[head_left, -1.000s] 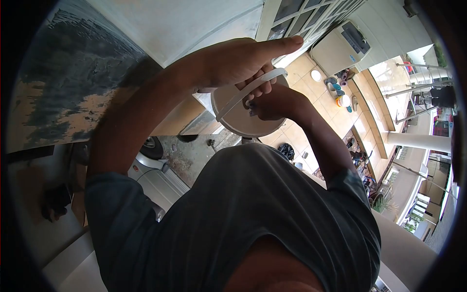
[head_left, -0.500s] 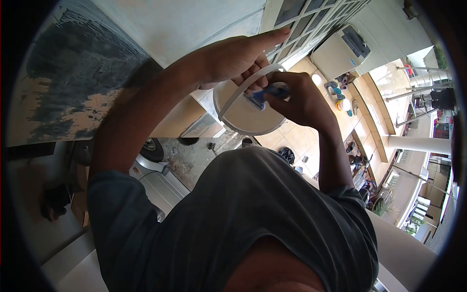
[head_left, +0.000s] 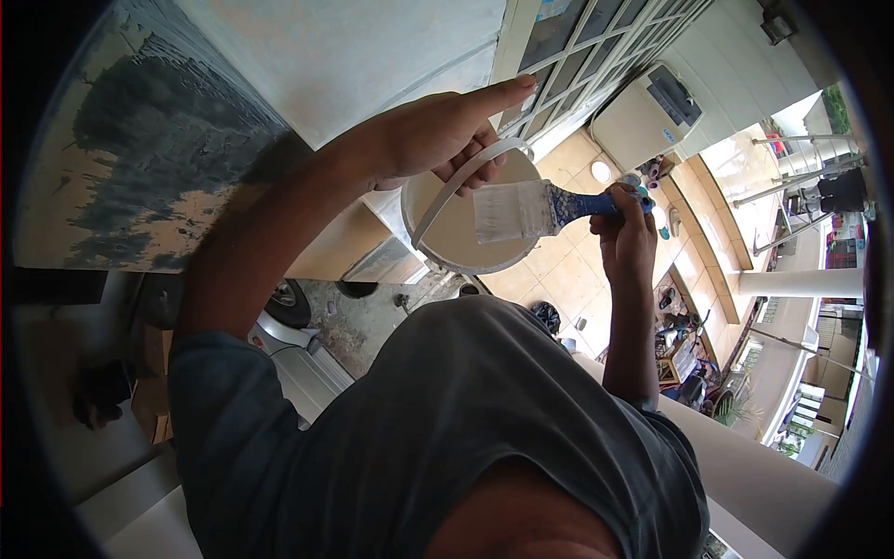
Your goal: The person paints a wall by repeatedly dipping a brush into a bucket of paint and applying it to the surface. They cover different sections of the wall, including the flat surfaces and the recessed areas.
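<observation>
My left hand (head_left: 445, 140) has its fingers curled round the white handle (head_left: 436, 212) of a paint bucket, its thumb stretched out. The bucket (head_left: 406, 220) hangs below the hand, and its inside looks off-white. In my right hand (head_left: 628, 235) is a wide paintbrush (head_left: 570, 207), gripped by its blue handle. White paint coats the bristles, and dried spatters mark the blue handle and ferrule. The brush lies level above the bucket's opening, bristles pointing left. It hides part of the bucket's inside.
A wall (head_left: 345, 56) stands ahead, with a dark patchy painted surface (head_left: 158, 140) to the left. Beyond the bucket are a paned window (head_left: 568, 56), a white boxy appliance (head_left: 647, 112) and tiled steps (head_left: 703, 214). A car wheel (head_left: 291, 303) shows low at left.
My right hand has moved right and drawn the paintbrush up out of the bucket, so its white bristles now show. My left hand has shifted slightly left, still on the handle.
</observation>
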Motion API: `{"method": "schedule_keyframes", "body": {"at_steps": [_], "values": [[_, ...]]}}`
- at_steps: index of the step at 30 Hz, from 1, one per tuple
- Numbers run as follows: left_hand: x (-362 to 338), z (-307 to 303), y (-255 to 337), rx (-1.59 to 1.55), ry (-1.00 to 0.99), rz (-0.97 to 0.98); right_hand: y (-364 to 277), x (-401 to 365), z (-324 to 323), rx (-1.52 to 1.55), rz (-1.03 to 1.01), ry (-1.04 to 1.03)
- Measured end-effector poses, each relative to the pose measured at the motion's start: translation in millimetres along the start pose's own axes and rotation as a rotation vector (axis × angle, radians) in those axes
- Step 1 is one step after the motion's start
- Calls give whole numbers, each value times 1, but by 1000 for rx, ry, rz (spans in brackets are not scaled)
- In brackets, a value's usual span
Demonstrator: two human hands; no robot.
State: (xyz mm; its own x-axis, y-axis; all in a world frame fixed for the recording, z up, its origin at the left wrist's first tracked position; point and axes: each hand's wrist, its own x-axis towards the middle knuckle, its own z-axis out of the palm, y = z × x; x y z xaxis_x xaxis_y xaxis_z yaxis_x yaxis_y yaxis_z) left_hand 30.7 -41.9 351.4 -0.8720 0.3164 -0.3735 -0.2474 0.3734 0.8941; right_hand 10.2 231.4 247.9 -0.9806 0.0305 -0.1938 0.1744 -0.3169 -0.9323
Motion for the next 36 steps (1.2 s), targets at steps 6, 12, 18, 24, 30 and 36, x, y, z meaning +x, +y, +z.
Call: {"method": "schedule_keyframes", "body": {"at_steps": [6, 12, 18, 24, 30, 36], "values": [[0, 2, 1, -58, 28, -18, 11, 12, -13, 150, 119, 58], [0, 0, 2, -62, 38, -7, 12, 18, -29, 188, 101, 81], [5, 0, -2, -42, 4, -11, -5, 5, -35, -147, -157, -2], [6, 3, -7, -33, 18, -20, -17, -1, -36, -269, -193, 44], [7, 6, -10, -19, 28, -48, -21, 1, -43, -261, -181, 54], [10, 10, -17, -37, -3, -64, -25, -2, -40, -280, -137, 79]]}}
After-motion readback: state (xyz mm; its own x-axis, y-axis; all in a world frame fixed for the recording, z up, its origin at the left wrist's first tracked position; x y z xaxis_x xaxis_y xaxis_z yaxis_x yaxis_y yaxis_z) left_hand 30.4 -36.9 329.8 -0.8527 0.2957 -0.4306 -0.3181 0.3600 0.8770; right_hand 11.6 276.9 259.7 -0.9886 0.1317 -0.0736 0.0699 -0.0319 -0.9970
